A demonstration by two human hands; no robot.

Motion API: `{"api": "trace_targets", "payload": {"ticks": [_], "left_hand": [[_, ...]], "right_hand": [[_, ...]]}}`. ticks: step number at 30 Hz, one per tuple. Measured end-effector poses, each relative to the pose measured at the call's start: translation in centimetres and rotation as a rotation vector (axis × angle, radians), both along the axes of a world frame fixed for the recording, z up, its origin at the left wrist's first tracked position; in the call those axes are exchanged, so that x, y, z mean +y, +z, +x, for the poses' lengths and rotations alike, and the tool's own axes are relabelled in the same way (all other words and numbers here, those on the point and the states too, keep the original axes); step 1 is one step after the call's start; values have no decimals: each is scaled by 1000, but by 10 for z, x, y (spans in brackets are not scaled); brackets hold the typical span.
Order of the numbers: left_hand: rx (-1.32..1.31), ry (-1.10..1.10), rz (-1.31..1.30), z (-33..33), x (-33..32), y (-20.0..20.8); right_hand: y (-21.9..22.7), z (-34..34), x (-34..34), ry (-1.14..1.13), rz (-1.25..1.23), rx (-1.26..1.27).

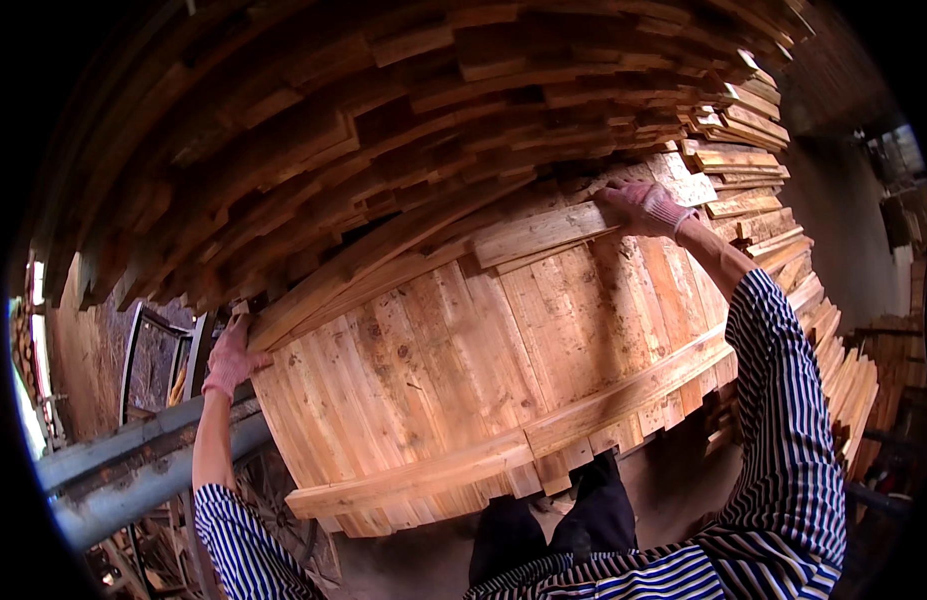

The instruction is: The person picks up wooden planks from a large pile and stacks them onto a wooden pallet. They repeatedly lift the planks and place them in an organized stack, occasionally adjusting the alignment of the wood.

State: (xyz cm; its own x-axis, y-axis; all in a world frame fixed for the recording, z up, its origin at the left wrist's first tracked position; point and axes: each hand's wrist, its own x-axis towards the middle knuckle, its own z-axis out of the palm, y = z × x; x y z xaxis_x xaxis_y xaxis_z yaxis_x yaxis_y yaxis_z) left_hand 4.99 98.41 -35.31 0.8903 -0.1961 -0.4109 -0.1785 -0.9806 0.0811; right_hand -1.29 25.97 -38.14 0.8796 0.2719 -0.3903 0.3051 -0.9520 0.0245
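My left hand, in a pinkish work glove, closes round the left end of a long wooden plank. That plank slants away along the far side of a layer of boards laid side by side. On the far right, my right hand, gloved alike, grips the right end of a shorter wooden plank; some of its fingers are hidden. This shorter plank lies across the boards, its left end meeting the far strip. Along the near side, a crosswise strip in two lengths rests on the same boards.
A tall stack of rough planks rises close beyond the boards. More stacked planks run down the right side. Blue metal rails and a wheel stand at left. My dark-trousered legs are at the near edge.
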Motion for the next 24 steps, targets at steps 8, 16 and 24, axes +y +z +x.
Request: {"api": "trace_targets", "payload": {"ticks": [8, 16, 24], "left_hand": [[12, -101, 139, 13, -42, -20], [-118, -239, -15, 20, 13, -56], [-134, -311, -70, -6, -115, -29]], "right_hand": [[5, -1, -1, 3, 32, -63], [-20, 15, 12, -21, 26, -119], [-45, -49, 8, -215, 93, -784]]}}
